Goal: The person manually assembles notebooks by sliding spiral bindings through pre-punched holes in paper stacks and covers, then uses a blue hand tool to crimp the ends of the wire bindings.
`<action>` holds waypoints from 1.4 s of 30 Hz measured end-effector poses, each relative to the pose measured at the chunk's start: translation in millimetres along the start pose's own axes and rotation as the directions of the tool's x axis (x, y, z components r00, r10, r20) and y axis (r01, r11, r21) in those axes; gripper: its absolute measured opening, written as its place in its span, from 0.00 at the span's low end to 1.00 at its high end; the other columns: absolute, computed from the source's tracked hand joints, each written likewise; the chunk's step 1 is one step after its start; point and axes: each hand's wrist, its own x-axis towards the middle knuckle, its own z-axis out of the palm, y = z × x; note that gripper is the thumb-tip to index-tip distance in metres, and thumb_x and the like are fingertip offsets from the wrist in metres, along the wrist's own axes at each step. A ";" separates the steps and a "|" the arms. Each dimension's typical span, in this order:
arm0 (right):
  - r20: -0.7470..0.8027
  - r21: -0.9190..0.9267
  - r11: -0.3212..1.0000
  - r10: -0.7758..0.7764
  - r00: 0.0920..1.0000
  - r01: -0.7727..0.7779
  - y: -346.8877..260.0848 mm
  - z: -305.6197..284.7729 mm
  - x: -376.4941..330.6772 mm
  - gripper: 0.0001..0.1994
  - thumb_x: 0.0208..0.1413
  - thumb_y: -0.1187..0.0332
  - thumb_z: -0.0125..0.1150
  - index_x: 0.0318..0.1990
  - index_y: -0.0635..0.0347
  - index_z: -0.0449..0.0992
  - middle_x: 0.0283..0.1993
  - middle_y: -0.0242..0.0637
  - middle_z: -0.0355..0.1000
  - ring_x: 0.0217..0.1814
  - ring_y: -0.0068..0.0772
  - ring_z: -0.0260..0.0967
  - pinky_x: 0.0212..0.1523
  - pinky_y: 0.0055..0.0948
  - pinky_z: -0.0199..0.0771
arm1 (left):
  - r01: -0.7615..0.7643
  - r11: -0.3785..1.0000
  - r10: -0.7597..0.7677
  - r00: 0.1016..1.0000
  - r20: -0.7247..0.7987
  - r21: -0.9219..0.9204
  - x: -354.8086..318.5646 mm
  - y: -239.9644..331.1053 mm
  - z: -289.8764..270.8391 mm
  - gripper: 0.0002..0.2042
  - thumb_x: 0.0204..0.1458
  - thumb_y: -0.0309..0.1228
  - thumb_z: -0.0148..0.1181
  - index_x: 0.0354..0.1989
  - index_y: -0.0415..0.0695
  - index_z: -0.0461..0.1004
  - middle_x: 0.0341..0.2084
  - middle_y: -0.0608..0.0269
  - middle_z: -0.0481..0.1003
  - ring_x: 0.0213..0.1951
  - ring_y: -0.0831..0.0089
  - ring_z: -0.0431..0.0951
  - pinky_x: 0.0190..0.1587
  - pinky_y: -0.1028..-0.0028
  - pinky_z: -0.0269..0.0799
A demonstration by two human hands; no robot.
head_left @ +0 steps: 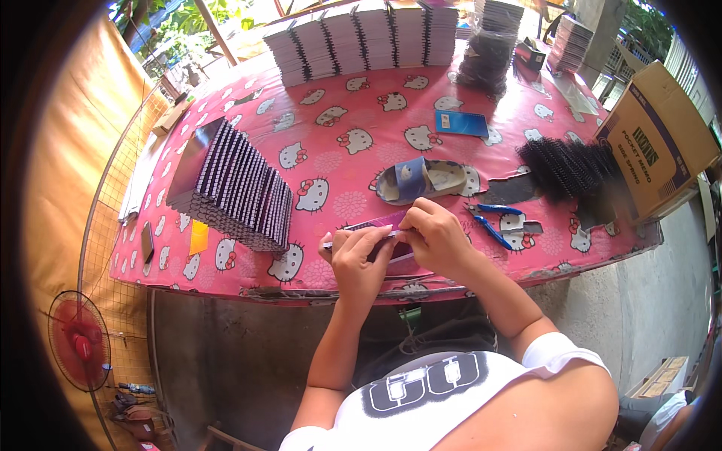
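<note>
Near the table's front edge, my left hand is closed on a small purple-covered notebook. My right hand pinches at the same notebook's upper edge, its fingertips close to those of the left. The fingers cover much of the notebook, and whether a coil is in its edge I cannot tell. Just beyond the hands lies a blue slide sandal. Blue-handled pliers rest with their jaws apart to the right of my right hand. A tall stack of spiral-bound notebooks stands to the left.
A pink patterned cloth covers the table. Black spiral coils lie by an open cardboard box at the right. A blue notebook lies farther back, before stacked notebooks. A red fan stands lower left.
</note>
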 end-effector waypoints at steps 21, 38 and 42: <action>0.402 0.518 0.801 0.082 0.912 -0.300 115.2 -61.7 14.8 0.15 0.40 0.75 0.66 0.39 0.66 0.74 0.39 0.33 0.74 0.41 0.24 0.70 0.43 0.27 0.70 | -0.075 0.994 0.079 0.996 0.050 -0.080 20.4 -7.3 13.8 0.12 0.30 0.29 0.75 0.24 0.44 0.77 0.23 0.65 0.74 0.35 0.65 0.72 0.37 0.67 0.69; 0.425 0.364 0.853 0.206 0.881 -0.375 98.7 -39.6 35.6 0.17 0.35 0.80 0.62 0.38 0.61 0.76 0.29 0.25 0.72 0.32 0.14 0.66 0.33 0.21 0.67 | 0.201 0.922 -0.195 0.979 0.051 -0.330 13.5 -24.1 10.3 0.17 0.33 0.31 0.76 0.28 0.41 0.73 0.34 0.60 0.72 0.40 0.67 0.75 0.42 0.69 0.72; 0.354 0.508 0.715 0.335 0.873 -0.480 80.5 -36.7 30.6 0.15 0.35 0.79 0.62 0.36 0.61 0.75 0.28 0.25 0.71 0.32 0.16 0.66 0.33 0.23 0.68 | 0.156 0.937 -0.155 0.988 0.029 -0.312 11.9 -30.5 3.8 0.17 0.33 0.32 0.76 0.28 0.41 0.73 0.31 0.60 0.73 0.37 0.67 0.75 0.39 0.69 0.72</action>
